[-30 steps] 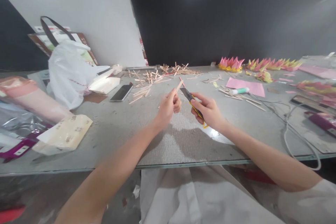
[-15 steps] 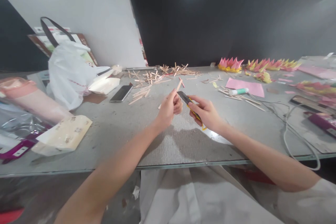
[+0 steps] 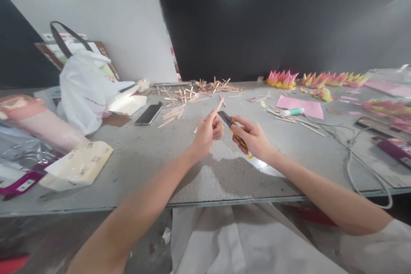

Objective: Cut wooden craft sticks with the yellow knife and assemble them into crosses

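Note:
Just left of the middle of the table, my left hand [image 3: 207, 133] is closed around a thin wooden stick [image 3: 220, 105]. The stick's upper end juts out past the thumb and slants up to the right. My right hand [image 3: 251, 138] grips a black and yellow utility knife [image 3: 236, 132], its dark tip pointing up and left toward the stick. A small gap seems to lie between the tip and my left hand; I cannot tell whether the blade touches the stick. Behind my hands lies a pile of wooden sticks [image 3: 188, 94], some of them crossed together.
A phone [image 3: 148, 114], a white plastic bag [image 3: 85, 90] and a tissue pack [image 3: 78, 167] lie on the left. To the right are pink paper [image 3: 300, 106], a glue stick [image 3: 292, 111], a white cable [image 3: 349, 158] and pink-yellow paper flowers [image 3: 282, 79]. The table edge [image 3: 224, 203] runs close to my body.
The stick in my left hand has tilted slightly, its tip shifting a little to the right. Both hands stay almost where they were, with the knife still in my right hand.

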`<move>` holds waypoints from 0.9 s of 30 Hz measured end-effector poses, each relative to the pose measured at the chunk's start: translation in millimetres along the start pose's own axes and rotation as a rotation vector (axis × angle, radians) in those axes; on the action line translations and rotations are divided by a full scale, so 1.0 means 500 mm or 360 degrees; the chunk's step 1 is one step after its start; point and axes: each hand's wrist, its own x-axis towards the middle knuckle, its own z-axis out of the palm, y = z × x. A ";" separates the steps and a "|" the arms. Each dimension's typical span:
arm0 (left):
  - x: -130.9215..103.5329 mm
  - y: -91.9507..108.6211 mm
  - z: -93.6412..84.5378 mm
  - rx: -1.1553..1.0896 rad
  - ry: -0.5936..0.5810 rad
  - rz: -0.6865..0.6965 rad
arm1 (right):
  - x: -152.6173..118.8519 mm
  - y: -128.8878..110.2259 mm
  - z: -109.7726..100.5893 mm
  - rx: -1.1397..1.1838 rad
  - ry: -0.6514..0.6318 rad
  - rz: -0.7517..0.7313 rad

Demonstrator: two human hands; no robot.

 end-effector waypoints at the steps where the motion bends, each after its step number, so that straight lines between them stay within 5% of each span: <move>1: 0.000 -0.001 -0.001 0.0002 -0.0008 0.0003 | 0.000 0.000 0.001 0.0003 0.0002 0.0003; 13: 0.003 -0.010 -0.002 -0.0036 -0.0026 0.0011 | 0.000 -0.004 0.007 0.0261 -0.0030 0.0126; 27: 0.006 -0.011 0.002 -0.0105 0.0064 -0.0037 | 0.004 -0.010 -0.004 0.1008 -0.0373 0.0480</move>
